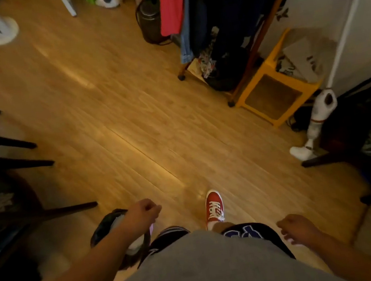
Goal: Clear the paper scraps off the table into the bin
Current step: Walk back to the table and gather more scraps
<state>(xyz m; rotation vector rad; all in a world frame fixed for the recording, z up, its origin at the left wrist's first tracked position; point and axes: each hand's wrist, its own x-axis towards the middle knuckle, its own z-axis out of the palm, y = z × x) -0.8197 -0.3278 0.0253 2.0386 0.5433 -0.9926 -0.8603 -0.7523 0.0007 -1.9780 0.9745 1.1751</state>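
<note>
My left hand (143, 211) is closed on the rim or handle of a small dark bin (102, 230) with a pale inside, held low beside my left leg. A small pink bit (152, 228) shows just under that hand; what it is stays unclear. Down by my right hip, my right hand (295, 228) has its fingers curled and I see nothing in it. No paper scraps can be made out in this blurred view. My red shoe (214, 205) is on the wooden floor (128, 115) in front of me.
Dark chair legs (13, 145) stick out from the left. A clothes rack (205, 18) with hanging clothes and a yellow stool (273, 94) stand at the back right. A white vacuum (315, 122) leans by dark furniture (369, 133) on the right. A white fan base (1, 32) is far left.
</note>
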